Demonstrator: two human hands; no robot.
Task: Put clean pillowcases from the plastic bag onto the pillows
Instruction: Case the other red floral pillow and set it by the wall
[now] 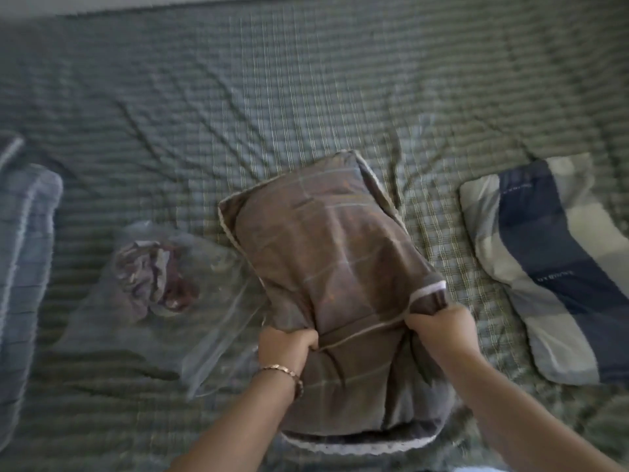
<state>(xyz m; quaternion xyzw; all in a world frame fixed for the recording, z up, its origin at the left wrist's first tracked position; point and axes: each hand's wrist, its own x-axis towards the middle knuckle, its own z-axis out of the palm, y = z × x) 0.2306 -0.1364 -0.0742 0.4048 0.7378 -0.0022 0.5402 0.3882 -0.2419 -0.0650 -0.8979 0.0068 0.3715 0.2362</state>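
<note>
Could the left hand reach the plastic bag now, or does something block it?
Probably yes. The bag lies on the bed just beside the left hand, with nothing between them. But that hand grips the brown pillowcase and must let go first.

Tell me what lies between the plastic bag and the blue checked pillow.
In the head view, the brown pillow lies between them, the left hand and right hand gripping its case.
</note>
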